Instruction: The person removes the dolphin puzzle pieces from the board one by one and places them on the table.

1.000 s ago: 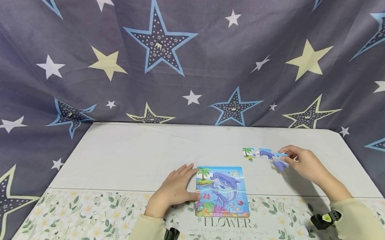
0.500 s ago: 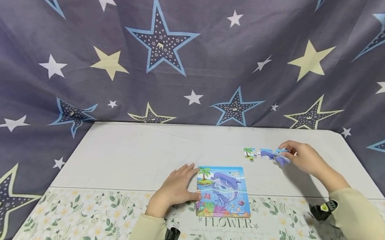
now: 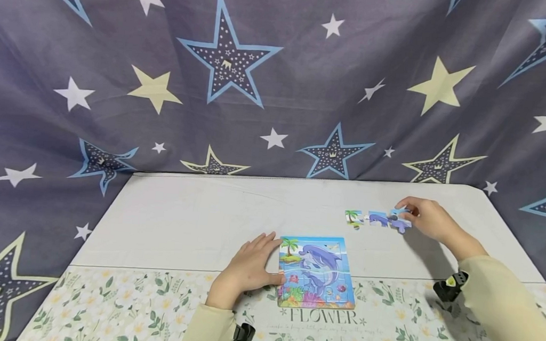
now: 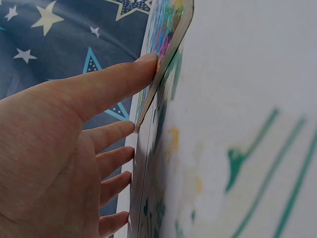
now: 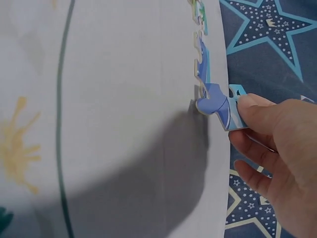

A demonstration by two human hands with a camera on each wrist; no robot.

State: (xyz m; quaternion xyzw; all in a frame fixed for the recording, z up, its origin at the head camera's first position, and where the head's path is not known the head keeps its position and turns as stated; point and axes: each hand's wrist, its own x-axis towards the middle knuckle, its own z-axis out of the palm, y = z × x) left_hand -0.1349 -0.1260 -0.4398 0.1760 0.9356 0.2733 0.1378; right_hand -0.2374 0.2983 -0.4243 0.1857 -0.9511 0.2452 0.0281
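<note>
Hands: spread left [image 3: 246, 267] touches board [image 3: 316, 303], right [image 3: 430, 221] pinches piece [image 5: 225, 106]

The left grip [image 3: 248, 265] lies nearer, fingers [image 4: 113, 135] straight and parted, thumb [image 4: 111, 85] stretched rightward; the right grip [image 3: 430, 220] pinches, its arm [image 3: 507, 312] extended far right.

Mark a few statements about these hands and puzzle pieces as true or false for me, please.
1. The picture board lies nearer the left hand than the right hand. True.
2. The left hand touches the picture board's right edge. False: it touches the left edge.
3. The right hand pinches a puzzle piece. True.
4. The right hand is over the picture board. False: it is farther back, to the right.
5. In the head view, the palm-tree piece lies left of the dolphin-head piece. True.
</note>
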